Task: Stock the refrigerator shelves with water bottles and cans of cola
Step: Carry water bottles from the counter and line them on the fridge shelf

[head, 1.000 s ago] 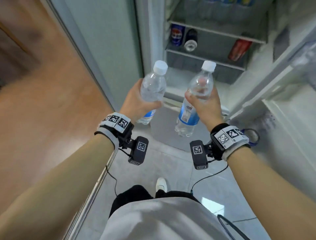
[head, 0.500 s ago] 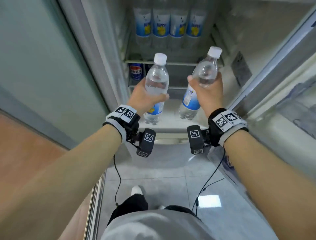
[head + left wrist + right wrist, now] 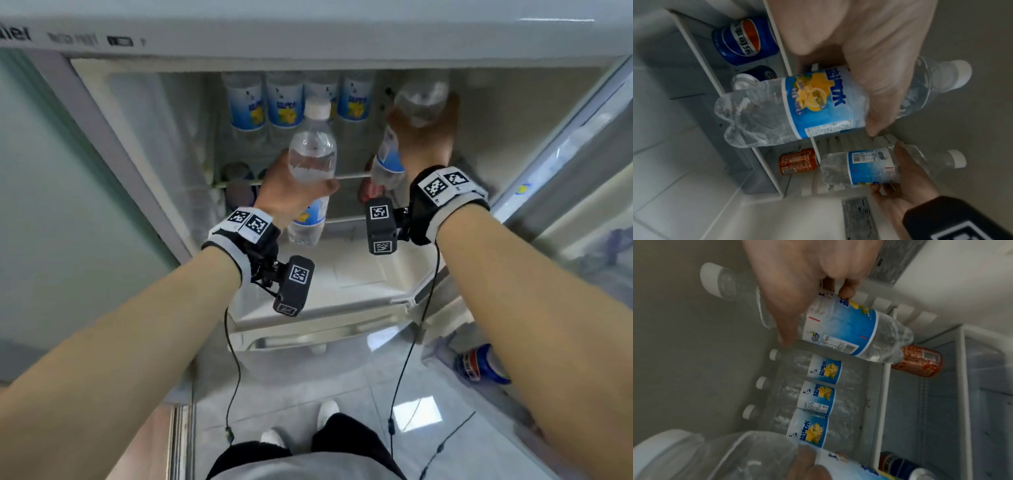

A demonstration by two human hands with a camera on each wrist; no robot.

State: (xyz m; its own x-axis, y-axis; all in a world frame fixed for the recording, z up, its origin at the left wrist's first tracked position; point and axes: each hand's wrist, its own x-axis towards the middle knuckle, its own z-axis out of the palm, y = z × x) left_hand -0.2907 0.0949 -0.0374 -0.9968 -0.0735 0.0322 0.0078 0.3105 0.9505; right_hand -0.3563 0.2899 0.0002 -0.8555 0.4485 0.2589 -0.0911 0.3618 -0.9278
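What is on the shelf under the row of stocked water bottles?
Below the stocked bottles, the lower shelf holds a blue cola can, a dark can and an orange-red can. The held bottle covers the shelf between them.

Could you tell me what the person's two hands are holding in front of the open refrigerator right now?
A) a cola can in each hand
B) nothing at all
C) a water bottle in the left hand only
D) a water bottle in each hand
D: the left hand grips one water bottle and the right hand grips another water bottle, both with blue labels.
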